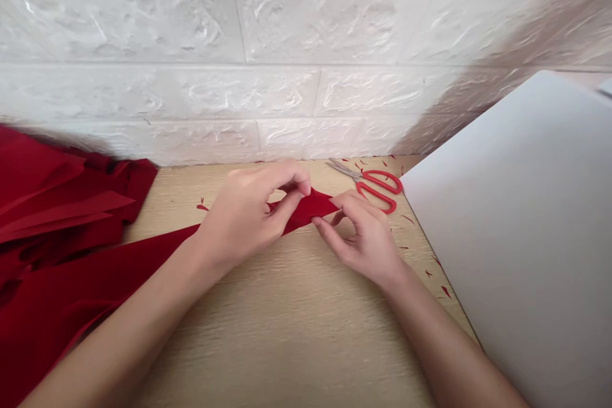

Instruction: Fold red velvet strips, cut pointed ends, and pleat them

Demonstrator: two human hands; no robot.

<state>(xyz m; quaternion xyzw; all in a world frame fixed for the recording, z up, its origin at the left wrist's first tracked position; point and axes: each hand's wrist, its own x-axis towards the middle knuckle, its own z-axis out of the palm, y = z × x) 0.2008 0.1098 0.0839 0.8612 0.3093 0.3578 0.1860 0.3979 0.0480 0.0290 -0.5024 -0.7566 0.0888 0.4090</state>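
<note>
Both your left hand (248, 213) and right hand (361, 236) pinch the red paper strip (310, 207) at table centre; keep its point taut, scissors (375, 185) lying at two o'clock.

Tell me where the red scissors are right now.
The red-handled scissors lie on the wooden table near the white brick wall, just beyond the right hand and beside the white board.

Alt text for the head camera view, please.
Two bare hands, left hand and right hand, pinch the pointed end of a red paper strip on a light wooden table. Red-handled scissors lie behind them, a white board at right.
</note>
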